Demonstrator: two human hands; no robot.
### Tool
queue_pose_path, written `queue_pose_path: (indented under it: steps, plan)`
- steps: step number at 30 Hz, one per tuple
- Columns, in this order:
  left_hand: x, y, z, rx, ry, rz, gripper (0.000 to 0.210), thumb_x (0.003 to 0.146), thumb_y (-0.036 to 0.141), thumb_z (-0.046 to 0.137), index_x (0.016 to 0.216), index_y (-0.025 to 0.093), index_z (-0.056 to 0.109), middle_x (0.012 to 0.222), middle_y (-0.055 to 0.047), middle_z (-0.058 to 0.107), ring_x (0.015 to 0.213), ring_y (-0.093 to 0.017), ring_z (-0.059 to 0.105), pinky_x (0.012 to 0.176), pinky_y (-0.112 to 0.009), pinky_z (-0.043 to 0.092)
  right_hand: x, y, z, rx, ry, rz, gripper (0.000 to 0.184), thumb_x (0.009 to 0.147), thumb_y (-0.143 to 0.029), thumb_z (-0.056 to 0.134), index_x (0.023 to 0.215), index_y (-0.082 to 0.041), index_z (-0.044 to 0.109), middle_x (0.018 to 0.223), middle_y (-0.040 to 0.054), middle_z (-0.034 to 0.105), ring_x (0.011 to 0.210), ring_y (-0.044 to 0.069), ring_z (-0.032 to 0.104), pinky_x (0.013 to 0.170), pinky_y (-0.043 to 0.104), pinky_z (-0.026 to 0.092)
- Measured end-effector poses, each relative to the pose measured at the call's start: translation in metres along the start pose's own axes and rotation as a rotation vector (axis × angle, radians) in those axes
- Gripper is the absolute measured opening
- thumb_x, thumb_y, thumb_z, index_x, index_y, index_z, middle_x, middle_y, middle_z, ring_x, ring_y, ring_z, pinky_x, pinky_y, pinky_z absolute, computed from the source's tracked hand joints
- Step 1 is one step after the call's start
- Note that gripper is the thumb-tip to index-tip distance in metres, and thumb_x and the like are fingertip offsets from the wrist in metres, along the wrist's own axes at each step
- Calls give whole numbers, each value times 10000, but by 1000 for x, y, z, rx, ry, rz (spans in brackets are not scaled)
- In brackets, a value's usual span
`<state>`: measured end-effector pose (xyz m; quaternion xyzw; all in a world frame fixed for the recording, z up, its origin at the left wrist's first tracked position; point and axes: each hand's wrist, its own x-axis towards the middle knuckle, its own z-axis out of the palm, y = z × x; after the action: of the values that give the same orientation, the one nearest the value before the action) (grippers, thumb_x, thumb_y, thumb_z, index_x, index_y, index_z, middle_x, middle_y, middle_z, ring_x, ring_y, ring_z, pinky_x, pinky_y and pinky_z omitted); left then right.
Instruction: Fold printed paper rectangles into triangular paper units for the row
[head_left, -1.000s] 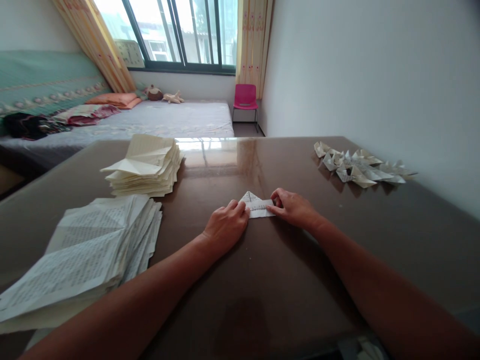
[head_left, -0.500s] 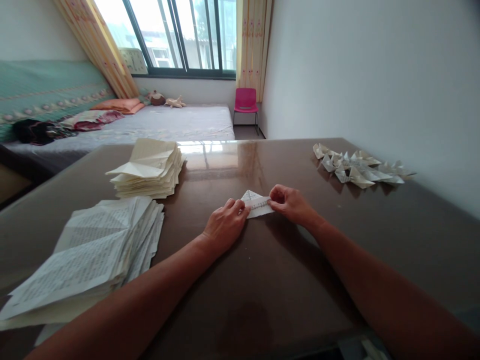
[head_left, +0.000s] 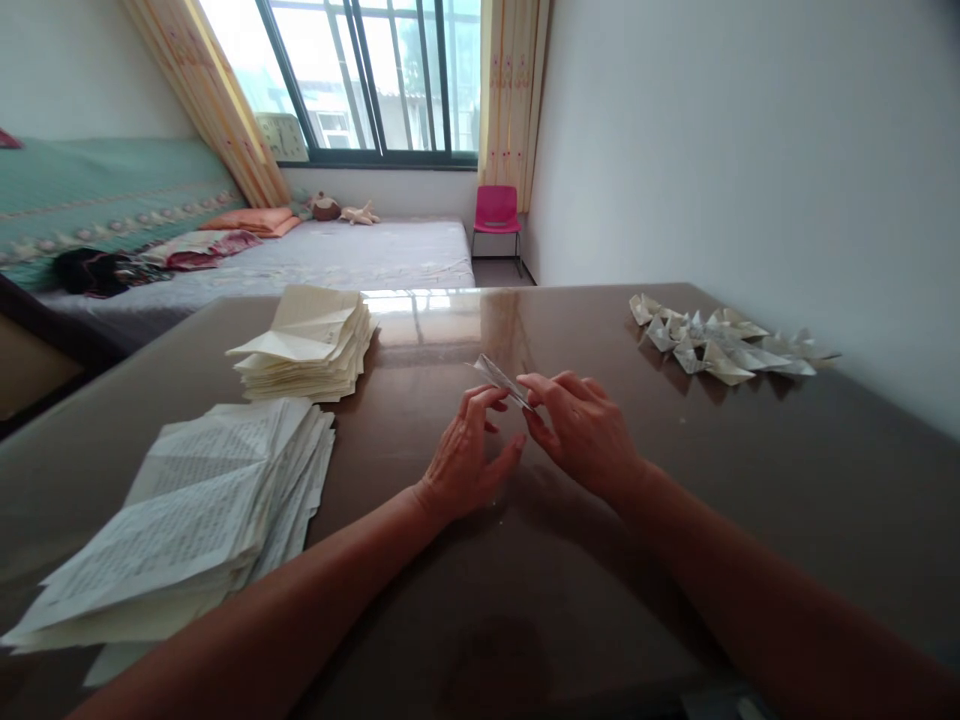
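A small folded piece of printed paper [head_left: 501, 378] is raised a little above the middle of the table, tilted so that it shows nearly edge-on. My right hand [head_left: 581, 425] pinches its right end between thumb and fingers. Close by on the left, my left hand [head_left: 471, 450] has its thumb spread apart from its fingers. Its fingertips are beside the paper's lower edge, perhaps touching it; the thumb points toward my right hand.
Sheets of printed paper [head_left: 202, 510] lie stacked at the left, with a cream paper stack [head_left: 307, 340] behind. Several folded paper boats [head_left: 720, 340] sit at the table's [head_left: 420, 630] far right, near the wall. Beyond stand a bed [head_left: 390, 250] and a pink chair [head_left: 496, 210].
The paper was held at both ends with its printed face showing; it is now lifted and turned edge-on. My left hand has loosened its pinch, while my right keeps hold.
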<state>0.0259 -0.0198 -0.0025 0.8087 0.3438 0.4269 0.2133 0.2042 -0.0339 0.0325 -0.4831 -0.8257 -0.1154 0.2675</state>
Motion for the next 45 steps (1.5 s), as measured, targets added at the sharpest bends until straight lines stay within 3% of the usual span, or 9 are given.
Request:
queue_pose_path:
  steps: [7, 12, 15, 18, 23, 26, 30, 38, 45]
  plan:
    - [4, -1, 5, -369, 43, -267, 255, 901, 358, 484, 1080, 177, 475, 972, -49, 622, 831, -131, 623, 772, -271, 532, 2, -7, -11, 107, -84, -153, 496, 879, -259, 484, 1356, -159, 392, 1228, 117, 600, 1140, 245, 496, 992, 402, 307]
    - [9, -24, -2, -129, -120, -459, 198, 877, 344, 457, 802, 179, 535, 675, 13, 590, 610, -124, 578, 591, -246, 491, 1, 5, -4, 219, -116, -8, 410, 859, -131, 435, 1266, -160, 473, 1103, 87, 653, 1045, 203, 553, 940, 361, 376]
    - [13, -29, -13, 282, -220, -368, 204, 835, 302, 488, 676, 182, 529, 708, -12, 581, 654, -138, 562, 643, -261, 456, -1, 19, 7, 231, -313, -9, 239, 885, -220, 484, 1092, -197, 601, 1057, 76, 656, 998, 197, 566, 871, 331, 423]
    - [15, -26, -22, 476, -342, -330, 297, 881, 366, 422, 682, 188, 552, 772, -32, 583, 696, -152, 576, 673, -272, 446, -3, 28, 18, 236, -437, -95, 302, 840, -362, 602, 1101, -211, 617, 1118, 87, 631, 1048, 211, 538, 884, 347, 433]
    - [11, -20, -30, 602, -316, -184, 292, 882, 347, 437, 1106, 195, 547, 1111, -85, 564, 975, -211, 574, 829, -333, 464, -5, 29, 27, 216, -418, -80, 434, 817, -458, 619, 1153, -183, 601, 1104, 111, 634, 1054, 234, 530, 909, 382, 432]
    - [7, -16, -36, 615, -465, 30, 402, 813, 229, 519, 1215, 225, 505, 1237, -78, 524, 1159, -228, 470, 943, -360, 425, -5, 29, 28, 208, -410, -64, 455, 813, -461, 620, 1164, -173, 591, 1078, 110, 644, 1028, 234, 540, 899, 377, 436]
    - [7, -11, -43, 668, -581, 102, 507, 774, 115, 534, 1254, 277, 494, 1291, -54, 506, 1191, -216, 436, 950, -358, 408, -5, 27, 31, 206, -385, -19, 471, 793, -452, 641, 1164, -167, 585, 1071, 107, 651, 1009, 233, 551, 895, 372, 434]
    - [7, -13, -36, 741, -564, 168, 204, 884, 202, 481, 1018, 219, 635, 1043, -78, 602, 1028, -224, 505, 816, -330, 452, -6, 25, 32, 180, -379, 22, 477, 803, -458, 624, 1191, -185, 573, 1105, 93, 641, 1020, 226, 541, 880, 353, 431]
    - [14, -31, -46, 672, -348, -230, 288, 832, 154, 416, 1024, 207, 624, 985, -56, 601, 891, -188, 572, 808, -312, 469, -3, 15, 28, 102, -431, -175, 347, 930, -415, 462, 1252, -330, 558, 1181, 54, 583, 1085, 217, 481, 886, 366, 380]
